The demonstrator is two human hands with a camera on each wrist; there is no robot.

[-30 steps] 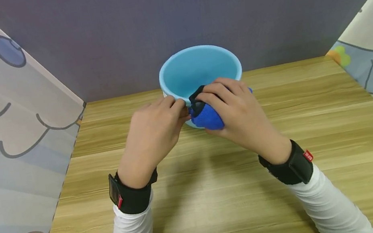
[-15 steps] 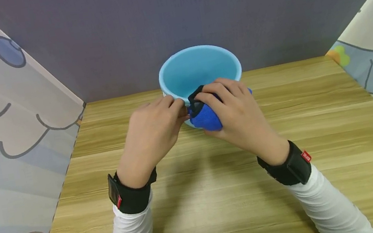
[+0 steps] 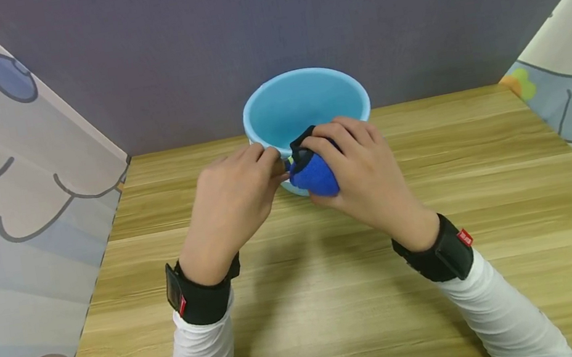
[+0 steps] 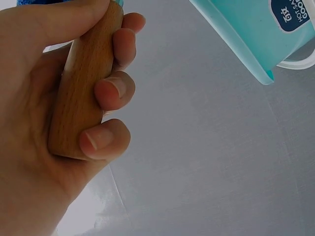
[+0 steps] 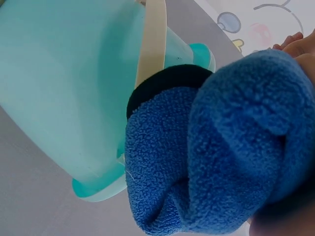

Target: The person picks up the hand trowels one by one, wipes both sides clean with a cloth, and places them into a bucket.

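Observation:
My left hand (image 3: 238, 195) grips a smooth wooden handle (image 4: 86, 98), fingers wrapped round it and thumb along its upper end. A bit of teal shows at the top of that handle, and the rest of the tool is hidden. Blue fuzzy cloth (image 3: 314, 177) with a black edge is bunched in my right hand (image 3: 366, 175), close against the left fingertips. In the right wrist view the folded cloth (image 5: 236, 147) fills the centre. Both hands are in front of a light blue bucket (image 3: 253, 127), overlapping its near rim.
The bucket stands at the back of a wood-grain table (image 3: 309, 324), against a grey-purple panel (image 3: 262, 26). It has a pale handle (image 5: 153, 39) and a dark label (image 4: 290, 14). Cartoon-printed panels (image 3: 23, 257) flank the table.
My right hand has shifted slightly left with the cloth. A small yellow-green spot now shows between the left fingers and the cloth. The left hand stays nearly still.

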